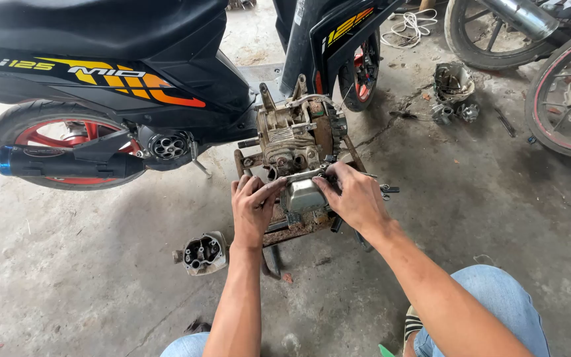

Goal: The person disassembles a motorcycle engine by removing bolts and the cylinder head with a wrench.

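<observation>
— Two hands on one part: the left hand point(251, 210) and the right hand point(355, 198) both sit on the grey cover point(302, 194) at the near end of the engine point(295, 135).

— Where is the cover against the fingers?

— Between them. The left fingers point(269, 188) lie stretched across its upper left edge, touching it. The right fingers point(327, 182) curl over its upper right corner, closed on it there. The middle of the cover shows bare between the two hands.

— Are the left fingers clamped?

— I cannot tell; they press flat, close together, but a grip does not show.

— And the engine?

— It rests on a rusty stand point(292, 228) on the concrete floor point(67, 264), just beside a black scooter point(100, 59). A loose cylinder head point(204, 252) lies on the floor left of the left forearm, apart from it. More parts point(454, 89) lie well off to the upper right, near other wheels point(563, 92).
</observation>
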